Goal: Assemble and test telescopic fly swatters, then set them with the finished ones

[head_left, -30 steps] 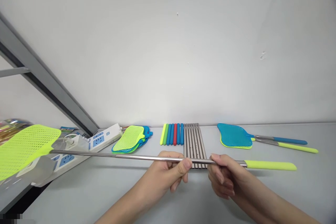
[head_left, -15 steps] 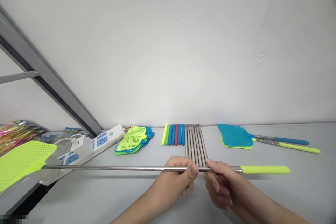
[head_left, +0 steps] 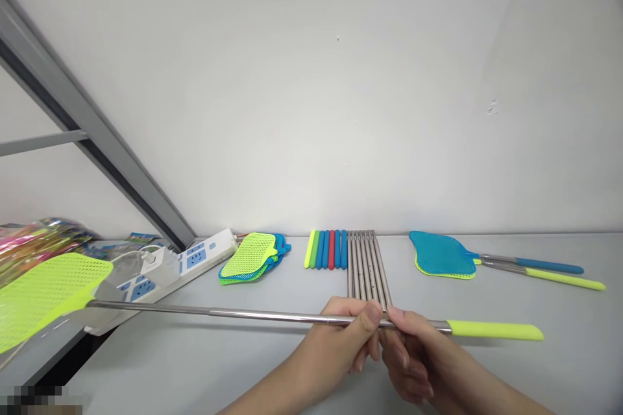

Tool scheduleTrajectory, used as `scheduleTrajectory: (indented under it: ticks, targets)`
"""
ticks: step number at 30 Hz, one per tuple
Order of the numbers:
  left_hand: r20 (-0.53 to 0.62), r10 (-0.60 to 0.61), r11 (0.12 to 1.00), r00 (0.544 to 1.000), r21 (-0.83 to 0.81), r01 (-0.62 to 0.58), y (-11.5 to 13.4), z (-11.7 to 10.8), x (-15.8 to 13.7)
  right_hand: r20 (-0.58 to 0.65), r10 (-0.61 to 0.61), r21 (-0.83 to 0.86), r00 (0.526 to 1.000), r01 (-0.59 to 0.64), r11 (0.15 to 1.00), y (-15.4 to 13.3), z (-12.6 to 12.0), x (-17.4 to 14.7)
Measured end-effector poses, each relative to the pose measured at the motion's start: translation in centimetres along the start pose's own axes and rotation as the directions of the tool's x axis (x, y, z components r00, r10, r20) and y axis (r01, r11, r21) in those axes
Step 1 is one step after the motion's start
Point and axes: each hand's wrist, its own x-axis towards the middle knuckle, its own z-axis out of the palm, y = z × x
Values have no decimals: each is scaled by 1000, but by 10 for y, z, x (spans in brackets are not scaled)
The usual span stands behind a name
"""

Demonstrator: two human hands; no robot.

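A long telescopic fly swatter (head_left: 253, 316) stretches across the view, its metal rod drawn out in sections. Its yellow-green mesh head (head_left: 53, 292) is at the far left and its yellow-green grip (head_left: 494, 330) at the right. My left hand (head_left: 345, 335) pinches the rod between thumb and fingers near the middle. Close beside it, my right hand (head_left: 413, 353) holds the thicker part of the rod, just left of the grip. Behind my hands lies a row of bare metal rods (head_left: 363, 266), their near ends partly covered by my fingers.
Coloured grips (head_left: 326, 249) lie in a row beside the rods. Loose swatter heads (head_left: 250, 256) are stacked farther left, near a white power strip (head_left: 195, 259). Two fly swatters (head_left: 442, 254) lie at the right. Shiny plastic packaging (head_left: 43, 243) sits behind the held head.
My left hand has slid slightly right along the rod, closer to my right hand. The swatter now tilts a little, grip end lower. The whole view has shifted slightly.
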Motion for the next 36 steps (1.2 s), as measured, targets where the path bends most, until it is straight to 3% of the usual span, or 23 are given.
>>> scheduleTrajectory:
  ticks: [10, 21, 36]
  targets:
    - [37, -2, 999, 999, -44, 4, -1, 2, -1, 124, -60, -23, 990, 63, 998, 8, -4, 3]
    - [69, 4, 999, 998, -47, -1, 5, 5, -6, 109, -95, -103, 990, 106, 989, 3, 1, -5]
    - [98, 0, 998, 995, -69, 6, 6, 5, -6, 102, -114, -84, 988, 122, 989, 6, -2, -3]
